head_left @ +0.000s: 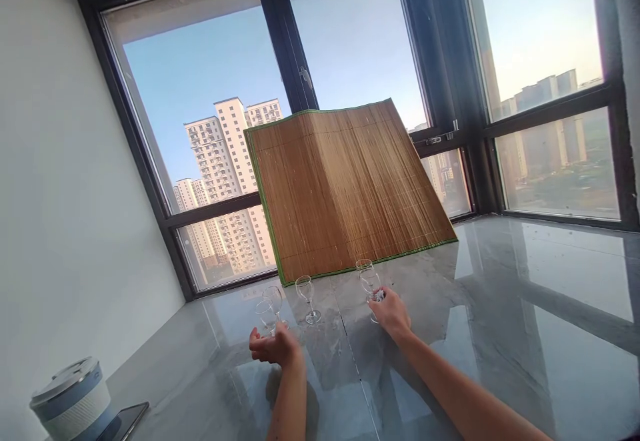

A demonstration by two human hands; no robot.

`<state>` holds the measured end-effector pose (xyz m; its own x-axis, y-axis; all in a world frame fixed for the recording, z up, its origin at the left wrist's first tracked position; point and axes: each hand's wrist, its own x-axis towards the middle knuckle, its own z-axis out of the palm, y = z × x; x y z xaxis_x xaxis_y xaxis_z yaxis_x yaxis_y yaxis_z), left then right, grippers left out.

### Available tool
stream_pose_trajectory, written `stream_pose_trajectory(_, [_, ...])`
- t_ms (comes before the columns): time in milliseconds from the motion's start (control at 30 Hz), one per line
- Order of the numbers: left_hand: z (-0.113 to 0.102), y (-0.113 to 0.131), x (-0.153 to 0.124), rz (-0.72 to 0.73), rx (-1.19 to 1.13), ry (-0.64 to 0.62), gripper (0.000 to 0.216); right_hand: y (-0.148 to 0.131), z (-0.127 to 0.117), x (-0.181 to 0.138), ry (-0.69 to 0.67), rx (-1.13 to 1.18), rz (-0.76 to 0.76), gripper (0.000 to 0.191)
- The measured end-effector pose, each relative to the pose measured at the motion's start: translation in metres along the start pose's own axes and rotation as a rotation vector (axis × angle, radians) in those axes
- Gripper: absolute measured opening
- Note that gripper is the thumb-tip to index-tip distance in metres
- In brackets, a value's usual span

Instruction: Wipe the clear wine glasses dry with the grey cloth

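Several small clear stemmed wine glasses are grouped on the grey marbled surface. My left hand (277,345) is closed, palm turned up, at the base of a front-left wine glass (265,310); its fingers hide the foot. Just behind that one is a second wine glass (273,297). Between my hands a third wine glass (305,289) stands upright by itself. My right hand (393,311) pinches the stem of a wine glass (369,279) on the right. The rim of a further wine glass (363,263) shows behind it, mostly overlapped.
A bamboo mat (350,187) with green edging leans upright against the windows behind the glasses. At the lower left, a blue and white lidded cup (75,401) stands by a dark flat phone-like device (131,419). Tall buildings (230,141) are visible outside.
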<state>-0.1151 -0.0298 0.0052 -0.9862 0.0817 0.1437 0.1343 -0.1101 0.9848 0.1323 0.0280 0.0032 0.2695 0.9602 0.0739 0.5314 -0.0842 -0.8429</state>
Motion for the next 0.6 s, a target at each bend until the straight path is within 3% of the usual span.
stream_pose_trajectory(267, [0.013,-0.017,0.011,0.036,-0.076,-0.177,0.054,0.006,-0.003,0.004,0.038,0.011,0.049,0.030])
stream_pose_trajectory(400, [0.016,-0.023,0.011,0.033,-0.039,-0.202,0.053,0.010,-0.002,0.003,0.079,0.039,0.024,0.034])
stream_pose_trajectory(600, [0.017,-0.028,0.010,0.187,0.049,-0.222,0.060,0.020,-0.015,-0.005,0.116,0.107,0.064,0.047])
